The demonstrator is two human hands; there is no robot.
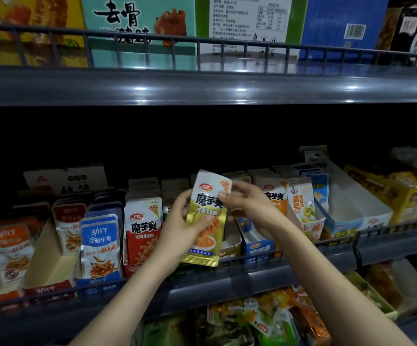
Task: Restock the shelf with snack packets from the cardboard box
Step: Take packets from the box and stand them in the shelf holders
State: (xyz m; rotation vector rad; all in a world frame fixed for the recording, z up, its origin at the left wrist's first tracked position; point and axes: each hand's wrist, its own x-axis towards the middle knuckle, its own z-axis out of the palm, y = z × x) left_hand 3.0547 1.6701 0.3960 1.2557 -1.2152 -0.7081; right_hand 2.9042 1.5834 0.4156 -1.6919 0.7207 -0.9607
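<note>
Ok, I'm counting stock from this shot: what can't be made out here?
Head view only.
Cardboard box: outside the frame.
Tray behind the gold packet: mostly hidden by it, the left hand and the right hand.
Back rows of the shelf: lost in darkness.
Packets on the lower shelf: blurred, cut off by the bottom edge.

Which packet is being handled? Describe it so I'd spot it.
At the centre of the middle shelf, the left hand and right hand hold one packet before the rows. Unlike the red packet and blue packet beside it, it is white above, gold below.
</note>
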